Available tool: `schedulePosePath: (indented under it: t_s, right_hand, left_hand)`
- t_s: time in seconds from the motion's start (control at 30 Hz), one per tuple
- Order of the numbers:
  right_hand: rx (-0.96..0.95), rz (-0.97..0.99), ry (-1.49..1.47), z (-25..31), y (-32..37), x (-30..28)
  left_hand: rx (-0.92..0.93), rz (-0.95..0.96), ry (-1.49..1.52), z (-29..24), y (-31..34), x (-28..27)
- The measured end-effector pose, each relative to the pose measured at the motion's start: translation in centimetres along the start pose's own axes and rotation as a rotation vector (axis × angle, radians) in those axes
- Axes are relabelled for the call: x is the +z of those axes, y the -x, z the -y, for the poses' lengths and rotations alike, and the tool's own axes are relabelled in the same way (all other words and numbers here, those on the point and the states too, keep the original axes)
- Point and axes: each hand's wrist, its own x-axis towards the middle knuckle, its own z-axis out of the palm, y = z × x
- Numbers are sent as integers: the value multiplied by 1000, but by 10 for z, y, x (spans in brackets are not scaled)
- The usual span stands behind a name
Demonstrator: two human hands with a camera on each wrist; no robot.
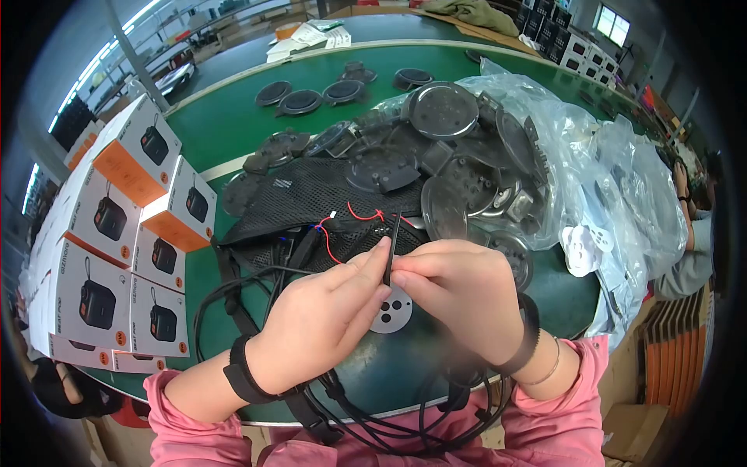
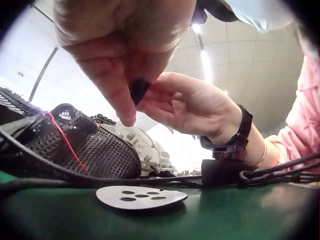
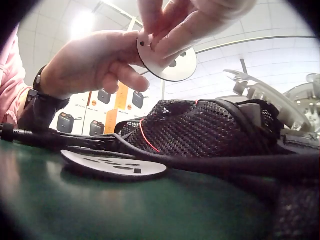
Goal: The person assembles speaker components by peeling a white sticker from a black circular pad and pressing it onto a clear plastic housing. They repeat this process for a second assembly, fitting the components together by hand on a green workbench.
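Both hands hold a thin round disc (image 3: 177,70) with small holes, upright between them. In the head view the disc (image 1: 394,245) is seen nearly edge-on, dark; its white face shows in the right wrist view. My left hand (image 1: 323,311) pinches one side between thumb and fingers. Close against it, my right hand (image 1: 461,286) pinches the disc near its edge with thumb and forefinger. Just below the hands, a second white disc (image 1: 395,313) with several holes lies flat on the green table (image 1: 566,300). Behind them sits a black mesh bag (image 1: 292,198) with red string.
Translucent dark round plastic parts (image 1: 459,175) are heaped behind the bag, partly on a clear plastic bag (image 1: 576,148). White and orange speaker boxes (image 1: 93,292) are stacked at left. Black straps and cables (image 1: 366,420) loop along the front edge. More white discs (image 1: 585,249) lie at right.
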Motion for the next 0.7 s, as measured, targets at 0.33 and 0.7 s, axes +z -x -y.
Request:
schedulePosePath:
  t_s: [0.33,0.7]
  right_hand:
    - [66,21,31,3,1,0]
    - [61,7,-31,-2,0,3]
  left_hand:
    - [19,60,-243,-6,2,1]
    - [10,150,-369,-10,2,-3]
